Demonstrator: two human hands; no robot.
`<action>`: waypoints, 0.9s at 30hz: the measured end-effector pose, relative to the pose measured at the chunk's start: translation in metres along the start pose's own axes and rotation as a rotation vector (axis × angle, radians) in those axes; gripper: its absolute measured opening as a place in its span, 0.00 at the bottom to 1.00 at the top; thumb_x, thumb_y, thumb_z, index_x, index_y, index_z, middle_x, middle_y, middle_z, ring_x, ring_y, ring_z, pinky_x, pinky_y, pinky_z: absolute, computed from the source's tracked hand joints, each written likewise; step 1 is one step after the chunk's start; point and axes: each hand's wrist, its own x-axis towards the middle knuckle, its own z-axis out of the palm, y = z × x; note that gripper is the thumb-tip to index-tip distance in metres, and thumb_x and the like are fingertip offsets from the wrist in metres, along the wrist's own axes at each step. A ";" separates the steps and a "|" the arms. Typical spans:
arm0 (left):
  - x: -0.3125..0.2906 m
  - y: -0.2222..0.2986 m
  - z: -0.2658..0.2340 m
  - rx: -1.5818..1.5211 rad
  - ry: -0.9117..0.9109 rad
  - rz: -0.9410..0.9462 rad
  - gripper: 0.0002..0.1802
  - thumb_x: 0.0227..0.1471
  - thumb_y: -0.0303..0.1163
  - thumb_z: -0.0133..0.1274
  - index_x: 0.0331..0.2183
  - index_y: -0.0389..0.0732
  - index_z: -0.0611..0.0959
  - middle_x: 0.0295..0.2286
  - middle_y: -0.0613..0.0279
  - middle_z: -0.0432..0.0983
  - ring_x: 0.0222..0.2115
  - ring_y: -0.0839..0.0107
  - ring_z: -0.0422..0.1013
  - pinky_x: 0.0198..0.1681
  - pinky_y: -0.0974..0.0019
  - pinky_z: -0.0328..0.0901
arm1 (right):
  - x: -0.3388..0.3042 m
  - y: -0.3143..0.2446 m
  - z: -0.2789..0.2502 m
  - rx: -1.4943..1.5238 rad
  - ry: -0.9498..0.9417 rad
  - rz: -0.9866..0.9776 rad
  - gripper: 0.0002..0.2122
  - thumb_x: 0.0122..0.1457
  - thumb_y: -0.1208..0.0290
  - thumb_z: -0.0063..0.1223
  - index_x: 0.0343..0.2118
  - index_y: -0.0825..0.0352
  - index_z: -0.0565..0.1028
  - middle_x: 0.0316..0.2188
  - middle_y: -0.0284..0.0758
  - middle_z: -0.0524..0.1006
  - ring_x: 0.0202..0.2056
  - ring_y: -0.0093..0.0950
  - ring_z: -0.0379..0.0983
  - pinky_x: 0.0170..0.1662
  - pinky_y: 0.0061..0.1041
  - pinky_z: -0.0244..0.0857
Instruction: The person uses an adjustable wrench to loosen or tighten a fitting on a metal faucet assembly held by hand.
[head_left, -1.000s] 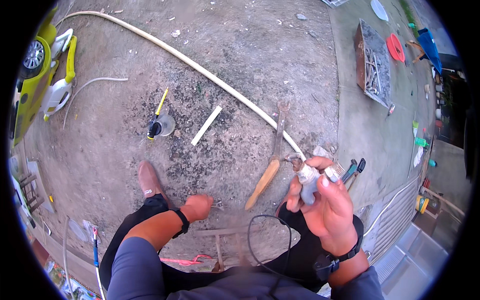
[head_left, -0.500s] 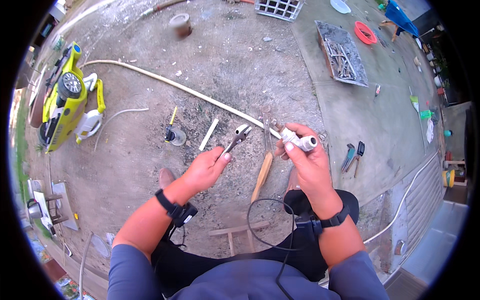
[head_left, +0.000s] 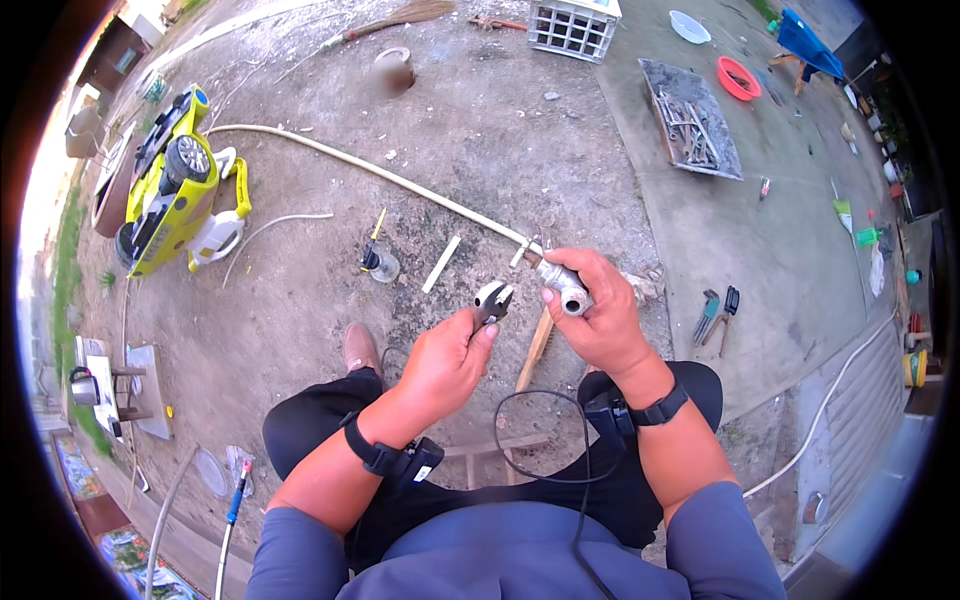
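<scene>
My left hand point(head_left: 450, 362) is closed round the handle of an adjustable wrench point(head_left: 493, 300), its jaws pointing up and right. My right hand point(head_left: 605, 315) grips a silvery metal pipe fitting point(head_left: 568, 284), with one round open end facing me. The wrench jaws are close to the fitting but apart from it. Below the right hand, a wooden-handled tool point(head_left: 536, 350) lies on the ground, partly hidden. A white strip point(head_left: 441, 264) and a small clear oil can with a yellow spout point(head_left: 381, 262) lie to the left of the hands.
A cream hose point(head_left: 370, 169) crosses the ground toward my right hand. On the left rests a yellow toy car point(head_left: 175, 205) on its side. Teal-handled pliers point(head_left: 707, 315) lie at right. Farther off are a tray of wrenches point(head_left: 725, 150), a red basin point(head_left: 738, 78) and a white crate point(head_left: 572, 45).
My left hand has moved right and slightly down with the wrench, closer to the fitting. My right hand has shifted a little left and turned the fitting. The view has shifted too.
</scene>
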 end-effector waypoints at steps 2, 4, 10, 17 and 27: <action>0.005 -0.006 0.003 0.095 0.008 0.052 0.12 0.58 0.35 0.48 0.37 0.35 0.75 0.24 0.47 0.74 0.25 0.51 0.73 0.28 0.55 0.65 | 0.000 0.003 0.003 -0.055 -0.005 -0.057 0.18 0.49 0.78 0.60 0.44 0.65 0.72 0.34 0.39 0.76 0.33 0.36 0.74 0.37 0.29 0.67; 0.011 -0.008 0.003 0.150 0.010 0.080 0.12 0.58 0.35 0.48 0.38 0.35 0.75 0.25 0.45 0.75 0.27 0.47 0.73 0.29 0.52 0.65 | 0.002 0.003 0.008 -0.071 -0.010 -0.065 0.17 0.48 0.77 0.60 0.43 0.65 0.72 0.34 0.40 0.76 0.33 0.38 0.74 0.37 0.30 0.68; 0.022 -0.010 -0.002 0.213 0.053 0.159 0.11 0.59 0.33 0.47 0.37 0.34 0.75 0.20 0.56 0.74 0.19 0.65 0.74 0.24 0.63 0.67 | 0.005 0.009 0.018 -0.168 -0.045 -0.090 0.18 0.46 0.77 0.61 0.42 0.65 0.71 0.34 0.40 0.76 0.34 0.40 0.74 0.36 0.32 0.68; 0.026 -0.011 -0.001 0.229 0.058 0.161 0.11 0.59 0.33 0.47 0.37 0.34 0.75 0.19 0.55 0.73 0.19 0.64 0.75 0.24 0.62 0.67 | 0.009 0.006 0.021 -0.229 -0.052 -0.123 0.20 0.42 0.79 0.60 0.42 0.63 0.73 0.35 0.38 0.76 0.35 0.39 0.74 0.35 0.34 0.68; 0.029 -0.011 0.006 0.199 0.062 0.119 0.10 0.59 0.33 0.47 0.35 0.34 0.75 0.19 0.57 0.74 0.19 0.66 0.74 0.24 0.63 0.67 | 0.006 0.009 0.020 -0.255 -0.078 -0.126 0.24 0.38 0.78 0.60 0.43 0.61 0.71 0.36 0.35 0.74 0.37 0.38 0.72 0.39 0.34 0.68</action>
